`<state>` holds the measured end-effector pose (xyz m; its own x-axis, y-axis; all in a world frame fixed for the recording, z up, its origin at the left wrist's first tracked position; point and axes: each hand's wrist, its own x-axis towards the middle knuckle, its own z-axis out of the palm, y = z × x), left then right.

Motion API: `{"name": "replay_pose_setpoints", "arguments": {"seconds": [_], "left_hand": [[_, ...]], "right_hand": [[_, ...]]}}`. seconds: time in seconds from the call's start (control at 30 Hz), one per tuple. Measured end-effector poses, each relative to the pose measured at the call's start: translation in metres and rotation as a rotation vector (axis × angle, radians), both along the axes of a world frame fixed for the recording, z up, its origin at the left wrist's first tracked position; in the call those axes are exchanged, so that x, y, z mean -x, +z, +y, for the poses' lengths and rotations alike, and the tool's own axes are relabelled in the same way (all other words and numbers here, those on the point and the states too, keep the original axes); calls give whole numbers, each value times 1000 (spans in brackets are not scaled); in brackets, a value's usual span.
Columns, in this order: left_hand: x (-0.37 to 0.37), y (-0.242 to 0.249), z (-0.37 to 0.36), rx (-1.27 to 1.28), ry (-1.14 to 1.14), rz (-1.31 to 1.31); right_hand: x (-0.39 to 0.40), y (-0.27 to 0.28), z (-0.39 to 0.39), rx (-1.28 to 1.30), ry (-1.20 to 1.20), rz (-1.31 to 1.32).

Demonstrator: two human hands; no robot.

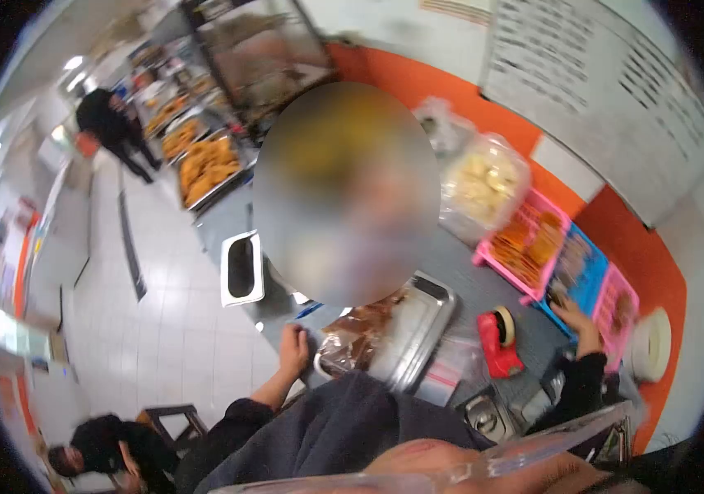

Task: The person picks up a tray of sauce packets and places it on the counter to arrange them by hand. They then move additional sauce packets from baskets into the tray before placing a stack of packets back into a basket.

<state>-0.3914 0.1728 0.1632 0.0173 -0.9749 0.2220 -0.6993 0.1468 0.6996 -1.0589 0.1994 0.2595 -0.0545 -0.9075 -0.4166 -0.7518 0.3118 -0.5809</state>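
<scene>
My left hand (292, 352) is at the near left edge of the grey counter, its fingers curled; what they hold, if anything, is hidden. Beside it lies a metal tray (430, 317) with clear bags of brown food (356, 337). A blue pen-like item (310, 310) is just beyond that hand. On the right, my right hand (578, 323) reaches to the near end of a blue basket (584, 247). Its fingers close around something small and dark, too blurred to name. A blurred oval hides the middle of the counter.
Pink baskets (525, 243) (618, 309) flank the blue one. A red tape dispenser (497, 346), a bag of pale pieces (483, 185), a steel container (242, 267) and trays of fried food (206, 167) stand around. Two people (111, 128) (109, 449) are at the left.
</scene>
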Motion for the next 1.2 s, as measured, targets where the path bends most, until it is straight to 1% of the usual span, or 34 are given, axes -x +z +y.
{"name": "replay_pose_setpoints", "arguments": {"seconds": [0.03,0.07,0.2,0.3,0.4,0.47,0.53,0.57,0.63,0.7,0.73,0.77,0.8,0.83,0.87,0.9,0.93,1.0,1.1,1.13,1.17,1.2], "left_hand": [[1,4,0,-20,-3,79],[1,4,1,1,4,54],[3,10,3,-2,2,55],[1,9,2,17,-34,104],[1,9,2,40,-58,109],[0,9,1,79,-92,157],[-1,9,1,67,-103,175],[-2,9,1,49,-111,193],[-7,3,0,25,-118,185],[-10,2,0,-2,-185,363],[-12,2,2,14,-135,370],[-16,0,4,-12,-157,408],[-23,-1,9,-36,-170,448],[-31,5,18,-19,-81,458],[-39,20,31,-62,-105,451],[-49,26,43,-108,-133,447],[-60,21,52,-100,-48,457],[-79,9,73,36,-71,464],[-109,6,108,11,98,482],[-116,3,118,31,195,449],[-121,1,129,30,233,454],[-126,0,138,11,306,483]], "right_hand": [[1,-6,3,3,-45,173],[3,-13,6,12,-61,279],[-5,-10,7,53,-180,528],[-14,3,15,156,-303,664],[-56,36,23,311,-399,681],[-106,74,36,411,-380,592],[-186,127,53,460,-309,463],[-229,144,60,503,-234,334],[-279,138,80,582,-150,173],[-317,98,89,609,-139,-456],[-336,80,92,590,-126,-613],[-354,63,91,552,-98,-773],[-372,47,88,475,-114,-795],[-387,34,83,388,-122,-812],[-398,24,77,341,-37,-821],[-408,16,72,345,35,-760],[-417,10,64,354,104,-701],[-427,10,43,297,215,-701],[-450,22,18,278,293,-745],[-458,30,10,301,302,-690],[-463,34,4,327,308,-635],[-468,31,-6,339,352,-693]]}}
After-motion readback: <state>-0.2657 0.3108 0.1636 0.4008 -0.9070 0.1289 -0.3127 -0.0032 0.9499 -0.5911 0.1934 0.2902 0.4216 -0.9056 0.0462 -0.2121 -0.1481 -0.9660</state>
